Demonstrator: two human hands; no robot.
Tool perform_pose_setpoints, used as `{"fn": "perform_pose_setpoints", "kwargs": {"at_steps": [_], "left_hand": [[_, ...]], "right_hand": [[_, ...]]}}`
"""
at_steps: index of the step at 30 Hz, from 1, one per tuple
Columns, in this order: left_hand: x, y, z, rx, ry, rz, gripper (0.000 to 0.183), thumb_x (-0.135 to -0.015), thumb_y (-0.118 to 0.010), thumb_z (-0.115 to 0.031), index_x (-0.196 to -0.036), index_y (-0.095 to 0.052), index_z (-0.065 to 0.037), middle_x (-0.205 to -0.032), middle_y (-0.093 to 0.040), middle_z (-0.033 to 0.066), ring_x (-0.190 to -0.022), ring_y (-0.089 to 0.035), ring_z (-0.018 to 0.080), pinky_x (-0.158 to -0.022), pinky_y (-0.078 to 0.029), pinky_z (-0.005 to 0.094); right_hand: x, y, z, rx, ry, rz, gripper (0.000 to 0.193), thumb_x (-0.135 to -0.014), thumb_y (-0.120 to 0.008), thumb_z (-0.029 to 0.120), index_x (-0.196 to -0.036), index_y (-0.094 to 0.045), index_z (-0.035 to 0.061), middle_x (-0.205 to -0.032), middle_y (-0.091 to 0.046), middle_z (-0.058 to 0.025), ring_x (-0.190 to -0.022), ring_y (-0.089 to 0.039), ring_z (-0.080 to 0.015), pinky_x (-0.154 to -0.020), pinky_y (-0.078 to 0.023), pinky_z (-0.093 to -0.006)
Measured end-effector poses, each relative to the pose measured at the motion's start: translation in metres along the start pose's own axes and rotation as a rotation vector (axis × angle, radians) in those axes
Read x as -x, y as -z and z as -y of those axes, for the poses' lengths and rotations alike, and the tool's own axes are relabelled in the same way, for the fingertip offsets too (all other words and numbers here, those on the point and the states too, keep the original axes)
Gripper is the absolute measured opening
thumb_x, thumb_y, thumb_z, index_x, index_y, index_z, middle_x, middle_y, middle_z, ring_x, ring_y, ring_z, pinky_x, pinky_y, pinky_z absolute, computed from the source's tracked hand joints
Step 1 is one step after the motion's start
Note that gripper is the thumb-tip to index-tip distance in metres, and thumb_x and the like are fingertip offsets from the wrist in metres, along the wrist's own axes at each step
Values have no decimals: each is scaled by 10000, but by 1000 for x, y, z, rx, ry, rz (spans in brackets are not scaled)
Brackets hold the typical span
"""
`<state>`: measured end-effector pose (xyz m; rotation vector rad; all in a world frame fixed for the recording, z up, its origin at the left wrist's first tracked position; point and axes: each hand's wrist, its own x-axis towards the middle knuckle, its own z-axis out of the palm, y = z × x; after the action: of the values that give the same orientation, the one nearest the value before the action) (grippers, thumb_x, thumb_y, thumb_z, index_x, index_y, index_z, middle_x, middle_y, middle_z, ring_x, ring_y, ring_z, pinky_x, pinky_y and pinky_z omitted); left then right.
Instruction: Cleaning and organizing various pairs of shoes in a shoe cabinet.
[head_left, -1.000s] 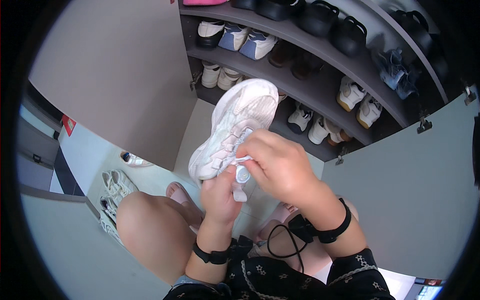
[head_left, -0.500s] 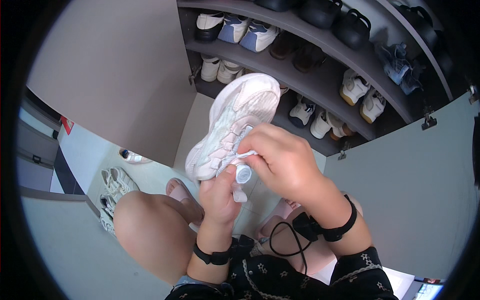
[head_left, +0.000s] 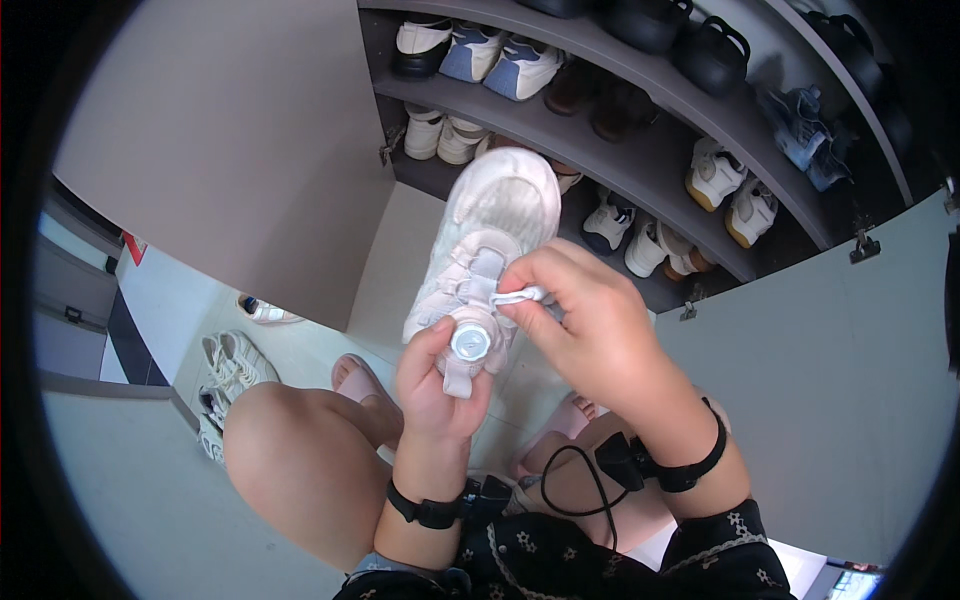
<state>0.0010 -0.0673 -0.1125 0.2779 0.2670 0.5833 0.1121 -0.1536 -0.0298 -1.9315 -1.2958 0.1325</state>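
A pale pink and white sneaker (head_left: pixel 508 192) is held up in front of me, toe pointing away and its laced top facing me. My left hand (head_left: pixel 438 392) grips it near the ankle end, thumb beside a round white dial (head_left: pixel 470 342). Below the dial hangs a short pale pull tab (head_left: pixel 458 384). My right hand (head_left: pixel 590 325) is closed, pinching a white shoelace (head_left: pixel 518 296) between thumb and forefinger at the shoe's right side. The fingers under the shoe are partly hidden.
Ahead stands an open shoe cabinet with dark shelves (head_left: pixel 660 165) holding several pairs. Its left door (head_left: pixel 230 150) and right door (head_left: pixel 800 370) flank me. White sneakers (head_left: pixel 235 365) lie on the floor at left. My pink slippers (head_left: pixel 368 385) are below. A black cable (head_left: pixel 575 510) loops between my forearms.
The sneaker has turned so its top and dial face me more squarely. My right hand has shifted slightly right with the lace, and my left thumb now lies left of the dial.
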Motion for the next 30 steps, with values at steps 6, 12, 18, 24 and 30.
{"fn": "perform_pose_setpoints", "kwargs": {"at_steps": [6, 12, 18, 24, 30], "left_hand": [[-8, 12, 10, 123, 202, 60, 383, -895, -472, -148, -1234, -473, 31, -1137, -598, 135, -1023, -598, 241, -880, -477, 364], [-6, 1, 6, 54, 226, -147, 361, -907, -515, -127, -1234, -478, 20, -1134, -598, 124, -1030, -595, 228, -878, -480, 369], [1, -4, 10, 9, 171, -116, 388, -898, -551, -106, -1253, -468, 27, -1148, -592, 124, -1023, -599, 215, -872, -488, 349], [4, -9, 14, 102, 181, -30, 435, -874, -575, -90, -1266, -446, 49, -1158, -587, 127, -1026, -598, 209, -872, -488, 344], [0, -12, 12, -94, 46, -46, 463, -847, -559, -112, -1271, -442, 34, -1156, -585, 129, -1038, -592, 228, -861, -492, 359]], "right_hand": [[0, -9, -16, 158, -19, 12, 139, -785, -640, 129, -903, -585, 81, -866, -600, -95, -815, -601, -310, -679, -484, -394], [2, -7, -16, 157, -28, -63, 133, -782, -664, 105, -886, -591, 67, -877, -601, -100, -743, -602, -293, -642, -482, -343], [6, -5, -19, 96, -31, -59, 145, -780, -673, 79, -902, -599, 55, -851, -584, -88, -705, -596, -259, -610, -476, -310], [7, -7, -18, 141, -3, -49, 128, -779, -644, 114, -890, -587, 83, -859, -580, -102, -789, -597, -312, -675, -479, -380], [4, 1, -22, -48, -87, -15, 122, -819, -656, 78, -920, -600, 38, -860, -571, -62, -775, -555, -143, -687, -448, -257]]}}
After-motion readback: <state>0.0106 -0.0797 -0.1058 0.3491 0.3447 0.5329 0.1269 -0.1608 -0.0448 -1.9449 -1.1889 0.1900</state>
